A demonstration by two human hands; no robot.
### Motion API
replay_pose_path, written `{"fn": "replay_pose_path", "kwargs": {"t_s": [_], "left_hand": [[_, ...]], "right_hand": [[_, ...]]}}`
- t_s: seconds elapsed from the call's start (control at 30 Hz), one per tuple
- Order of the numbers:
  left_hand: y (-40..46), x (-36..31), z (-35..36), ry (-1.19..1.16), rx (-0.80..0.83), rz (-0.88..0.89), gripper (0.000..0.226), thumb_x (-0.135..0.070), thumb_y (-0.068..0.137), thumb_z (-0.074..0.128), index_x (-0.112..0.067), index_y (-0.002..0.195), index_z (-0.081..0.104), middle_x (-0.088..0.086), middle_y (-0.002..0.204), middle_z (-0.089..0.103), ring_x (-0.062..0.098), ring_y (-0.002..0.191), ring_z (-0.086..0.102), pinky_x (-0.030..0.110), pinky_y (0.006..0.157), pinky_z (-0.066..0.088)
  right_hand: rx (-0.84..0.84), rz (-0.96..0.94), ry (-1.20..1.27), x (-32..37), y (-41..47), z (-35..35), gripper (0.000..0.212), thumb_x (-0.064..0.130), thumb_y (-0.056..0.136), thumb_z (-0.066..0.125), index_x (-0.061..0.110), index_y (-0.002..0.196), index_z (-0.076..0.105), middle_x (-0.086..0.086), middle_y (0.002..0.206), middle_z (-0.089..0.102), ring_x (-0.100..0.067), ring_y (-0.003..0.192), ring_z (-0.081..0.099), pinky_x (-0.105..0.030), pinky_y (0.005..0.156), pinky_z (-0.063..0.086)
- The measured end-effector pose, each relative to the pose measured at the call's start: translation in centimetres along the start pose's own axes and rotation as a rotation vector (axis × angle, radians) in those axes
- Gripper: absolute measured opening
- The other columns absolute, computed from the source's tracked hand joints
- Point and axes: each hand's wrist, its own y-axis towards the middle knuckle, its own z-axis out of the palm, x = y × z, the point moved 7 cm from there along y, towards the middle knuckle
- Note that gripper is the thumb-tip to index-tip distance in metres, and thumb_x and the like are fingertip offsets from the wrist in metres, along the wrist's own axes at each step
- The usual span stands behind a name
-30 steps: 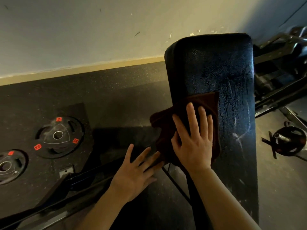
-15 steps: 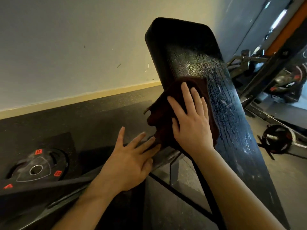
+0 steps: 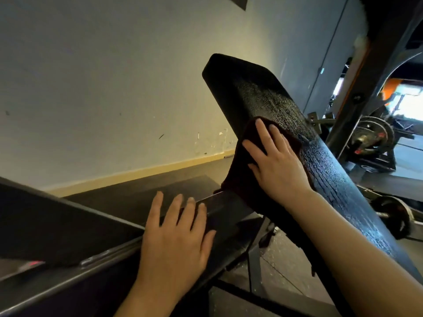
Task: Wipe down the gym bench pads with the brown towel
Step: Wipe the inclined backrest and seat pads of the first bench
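Left of the inclined bench pad [image 3: 263,97], the left hand [image 3: 174,243] rests with fingers straight on a dark frame bar [image 3: 219,202], holding nothing. On the pad's left edge, the right hand [image 3: 278,161] presses the brown towel [image 3: 240,172] flat, fingers spread, cloth draped over the side. Wet beads glisten above and right of the towel, so I'd judge firm overlapping strokes toward the top edge best. Since half a second ago the view has swung rightward; the towel sits slightly farther from the top.

no legible text, labels or numbers
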Motion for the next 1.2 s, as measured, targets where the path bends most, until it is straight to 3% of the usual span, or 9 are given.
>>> {"fn": "replay_pose_path", "kwargs": {"t_s": [0.17,0.43,0.6,0.77,0.97,1.2], "left_hand": [[-1.8,0.5,-0.1,0.028,-0.196,-0.071,0.058,-0.042,0.089,0.04,-0.008,0.126,0.068,0.018,0.126,0.067,0.039,0.112,0.066,0.05,0.103,0.032],[-2.4,0.1,0.4,0.126,-0.453,-0.06,0.05,-0.043,0.091,0.047,-0.014,0.123,0.07,0.012,0.123,0.069,0.031,0.109,0.069,0.045,0.106,0.033],[-2.0,0.2,0.5,0.205,-0.598,-0.071,0.04,-0.042,0.094,0.051,-0.019,0.117,0.074,0.008,0.118,0.072,0.026,0.104,0.072,0.043,0.105,0.035],[-2.3,0.1,1.0,0.26,-0.646,-0.028,0.04,-0.041,0.096,0.051,-0.017,0.121,0.072,0.009,0.117,0.072,0.027,0.104,0.071,0.043,0.105,0.035],[-2.7,0.2,0.5,0.2,-0.62,-0.029,0.042,-0.038,0.099,0.046,-0.014,0.124,0.07,0.01,0.123,0.07,0.028,0.109,0.069,0.043,0.105,0.036],[-3.4,-0.3,-0.1,0.102,-0.655,-0.041,0.046,-0.041,0.103,0.039,-0.015,0.116,0.075,0.009,0.119,0.072,0.027,0.107,0.07,0.043,0.102,0.038]], "right_hand": [[0.102,-0.099,-0.037,1.1,7.1,-0.1,0.048,0.026,0.103,0.046,0.021,0.15,0.039,-0.008,0.166,-0.003,-0.041,0.15,-0.002,-0.048,0.121,0.006],[0.13,-0.156,-0.144,2.1,13.9,0.6,0.042,0.033,0.102,0.046,0.023,0.142,0.049,-0.005,0.166,-0.003,-0.04,0.15,-0.007,-0.049,0.121,0.003],[0.122,-0.162,-0.191,2.4,17.8,0.8,0.042,0.034,0.104,0.038,0.024,0.145,0.046,-0.006,0.166,-0.002,-0.042,0.15,-0.005,-0.051,0.122,0.005],[0.177,-0.134,-0.25,2.9,18.1,0.9,0.044,0.036,0.105,0.036,0.026,0.147,0.041,-0.006,0.166,-0.004,-0.043,0.149,-0.004,-0.054,0.122,0.008],[0.207,-0.13,-0.363,2.4,11.2,0.6,0.06,0.042,0.104,0.034,0.024,0.157,0.014,-0.007,0.165,-0.008,-0.05,0.147,-0.002,-0.054,0.121,0.008],[0.212,-0.143,-0.369,1.9,9.8,0.9,0.056,0.043,0.105,0.028,0.025,0.156,0.016,-0.005,0.165,-0.006,-0.049,0.147,-0.001,-0.05,0.12,0.008]]}}
